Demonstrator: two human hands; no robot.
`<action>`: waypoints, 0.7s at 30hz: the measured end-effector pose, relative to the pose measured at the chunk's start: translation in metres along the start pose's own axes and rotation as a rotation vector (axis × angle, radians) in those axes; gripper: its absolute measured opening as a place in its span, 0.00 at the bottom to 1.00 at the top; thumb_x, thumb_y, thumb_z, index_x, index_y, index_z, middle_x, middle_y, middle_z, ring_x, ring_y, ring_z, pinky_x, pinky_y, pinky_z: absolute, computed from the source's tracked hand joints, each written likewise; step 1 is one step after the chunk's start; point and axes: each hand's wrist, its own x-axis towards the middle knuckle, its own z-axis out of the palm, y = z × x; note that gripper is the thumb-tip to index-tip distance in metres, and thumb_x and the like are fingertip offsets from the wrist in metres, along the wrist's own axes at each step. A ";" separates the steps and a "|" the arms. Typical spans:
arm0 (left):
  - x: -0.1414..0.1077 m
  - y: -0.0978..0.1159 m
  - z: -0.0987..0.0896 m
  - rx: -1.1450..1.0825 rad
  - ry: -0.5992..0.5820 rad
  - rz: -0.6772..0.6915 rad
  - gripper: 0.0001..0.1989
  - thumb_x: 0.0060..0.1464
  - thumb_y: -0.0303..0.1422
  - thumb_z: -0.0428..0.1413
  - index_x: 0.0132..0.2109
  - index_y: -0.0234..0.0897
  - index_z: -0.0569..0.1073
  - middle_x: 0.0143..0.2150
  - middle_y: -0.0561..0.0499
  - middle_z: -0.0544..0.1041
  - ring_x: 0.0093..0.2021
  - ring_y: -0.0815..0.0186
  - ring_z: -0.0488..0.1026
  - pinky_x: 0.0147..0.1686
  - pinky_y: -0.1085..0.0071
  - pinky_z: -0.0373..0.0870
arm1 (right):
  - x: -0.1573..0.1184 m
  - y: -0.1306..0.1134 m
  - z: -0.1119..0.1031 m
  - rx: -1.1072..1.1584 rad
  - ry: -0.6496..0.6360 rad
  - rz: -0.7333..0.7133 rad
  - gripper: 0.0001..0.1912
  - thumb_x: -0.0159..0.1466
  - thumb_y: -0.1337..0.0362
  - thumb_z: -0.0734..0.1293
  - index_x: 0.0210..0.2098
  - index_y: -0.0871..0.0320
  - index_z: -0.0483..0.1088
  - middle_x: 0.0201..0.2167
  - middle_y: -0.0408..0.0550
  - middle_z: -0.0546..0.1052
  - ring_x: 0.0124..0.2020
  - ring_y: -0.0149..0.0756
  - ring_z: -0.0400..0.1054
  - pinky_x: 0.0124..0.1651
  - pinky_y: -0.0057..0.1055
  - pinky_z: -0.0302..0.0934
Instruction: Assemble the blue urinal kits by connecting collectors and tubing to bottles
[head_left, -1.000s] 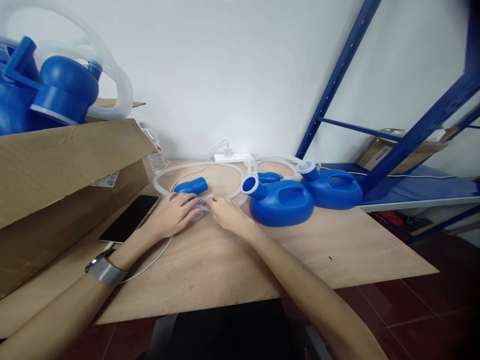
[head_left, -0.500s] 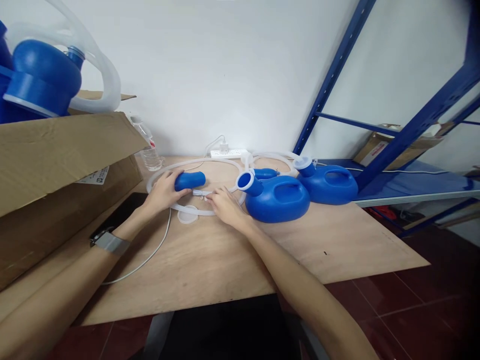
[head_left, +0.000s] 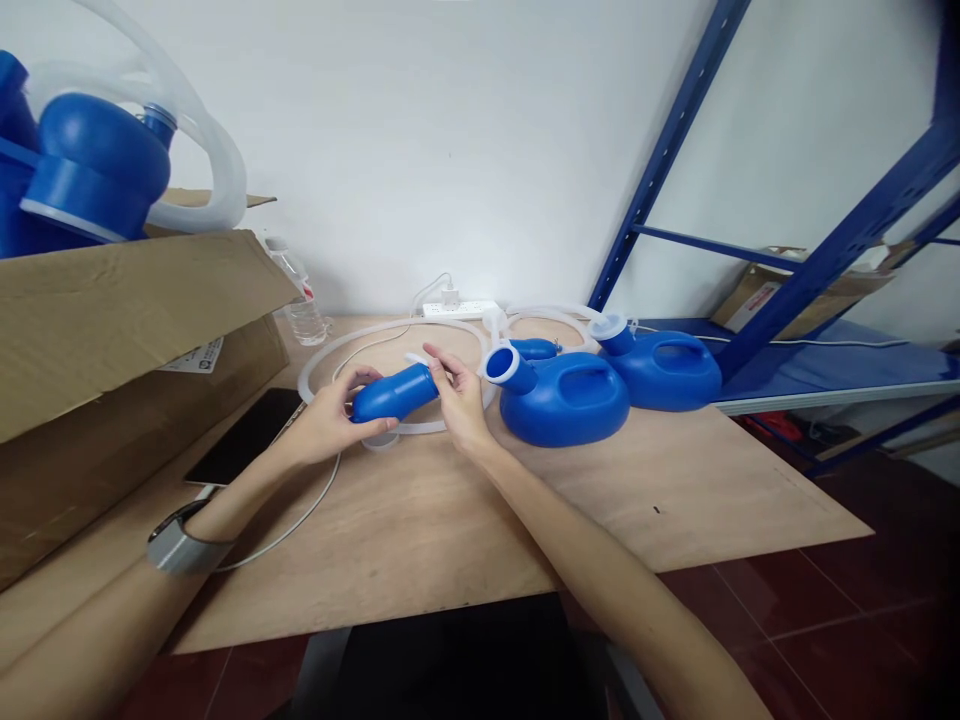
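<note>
My left hand (head_left: 334, 415) is wrapped round a blue plastic hose funnel (head_left: 394, 395) and holds it tilted above the table, right end higher. My right hand (head_left: 459, 400) closes on the funnel's right end, thumb and fingers pinching there. A small white piece (head_left: 417, 359) shows at that end; how it joins the funnel is hidden. Behind and below the hands, a clear white hose (head_left: 367, 328) lies in a loop. A translucent round cap (head_left: 380, 440) rests under the funnel. Right of my right hand stands a blue jug (head_left: 566, 400) with a handle and an uncapped neck.
A second blue jug (head_left: 667, 370), capped, stands further right beside another blue funnel (head_left: 534, 348). At left are a cardboard box (head_left: 135, 330) with blue parts, a phone (head_left: 247, 435) and a water bottle (head_left: 306, 315). A power strip (head_left: 469, 310) lies by the wall, near blue shelving (head_left: 667, 150).
My left hand has lifted the funnel off the table and tilted it nearer to me. My right hand has risen from the hose end to the funnel's right end.
</note>
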 end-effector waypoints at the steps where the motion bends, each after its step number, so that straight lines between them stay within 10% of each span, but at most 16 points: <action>1: -0.001 0.000 0.001 0.004 0.023 0.002 0.37 0.46 0.55 0.69 0.56 0.41 0.68 0.61 0.40 0.75 0.53 0.48 0.80 0.45 0.55 0.80 | -0.001 -0.002 0.000 -0.012 -0.016 -0.031 0.21 0.66 0.47 0.70 0.49 0.54 0.81 0.54 0.52 0.80 0.57 0.43 0.72 0.62 0.39 0.66; 21: -0.015 -0.003 0.001 0.108 -0.002 0.287 0.56 0.56 0.50 0.66 0.79 0.49 0.42 0.77 0.37 0.57 0.71 0.42 0.64 0.66 0.46 0.68 | -0.024 -0.025 0.007 -0.219 -0.268 -0.248 0.12 0.66 0.53 0.74 0.49 0.43 0.83 0.54 0.43 0.82 0.61 0.43 0.73 0.69 0.45 0.62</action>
